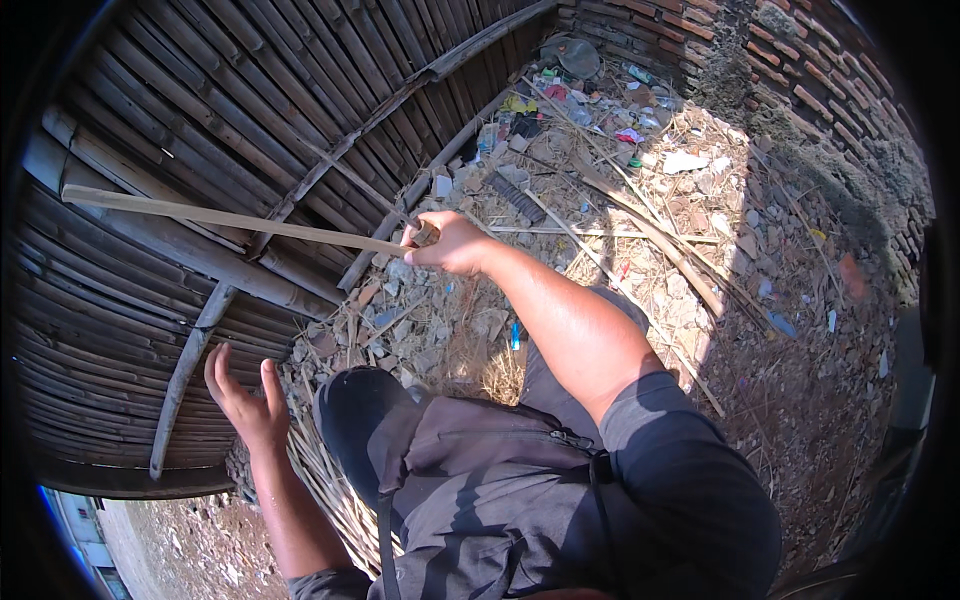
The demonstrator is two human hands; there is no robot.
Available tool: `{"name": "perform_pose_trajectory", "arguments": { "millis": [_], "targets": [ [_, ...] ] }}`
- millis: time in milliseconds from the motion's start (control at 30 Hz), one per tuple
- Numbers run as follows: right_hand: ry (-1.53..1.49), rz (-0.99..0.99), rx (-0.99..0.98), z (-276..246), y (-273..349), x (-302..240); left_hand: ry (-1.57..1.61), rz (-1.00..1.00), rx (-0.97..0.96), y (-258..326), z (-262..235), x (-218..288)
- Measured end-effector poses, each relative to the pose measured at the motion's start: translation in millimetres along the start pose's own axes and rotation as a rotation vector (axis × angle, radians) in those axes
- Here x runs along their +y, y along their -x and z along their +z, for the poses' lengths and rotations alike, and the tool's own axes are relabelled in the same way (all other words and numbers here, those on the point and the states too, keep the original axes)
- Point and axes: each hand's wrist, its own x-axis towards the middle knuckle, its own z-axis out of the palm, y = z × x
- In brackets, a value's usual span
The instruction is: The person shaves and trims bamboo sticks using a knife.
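Note:
My right hand is closed around the short wooden handle of what looks like a knife, its narrow dark blade pointing up and to the left. A long, pale, flat bamboo strip reaches from the thumb side of the same hand far out to the left, in front of the bamboo wall. Whether the strip is pinched or only rests against the fingers is hard to see. Lower at the left, my left hand is raised and empty, with fingers apart. Beside its forearm lies a bundle of thin bamboo strips.
A wall of dark bamboo slats with poles across it stands close at the left. A brick wall rises at the back right. Rubble and litter cover the ground, with several loose bamboo sticks lying across it.

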Motion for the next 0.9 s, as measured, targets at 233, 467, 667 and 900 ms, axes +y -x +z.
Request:
{"name": "perform_pose_trajectory", "arguments": {
  "millis": [233,467,667,900],
  "targets": [
    [-0.602,-0.054,0.074,0,8,-24,0.294,-0.088,-0.664,16,112,79],
    [-0.951,-0.189,0.095,-14,12,-37,0.42,-0.153,-0.82,2,171,101],
    [-1.017,-0.256,0.095,-27,10,-38,0.873,-0.394,-0.765,11,180,93],
    [-0.474,-0.042,0.629,-36,6,-35,0.909,-0.534,-0.6,5,118,66]
  ]
}}
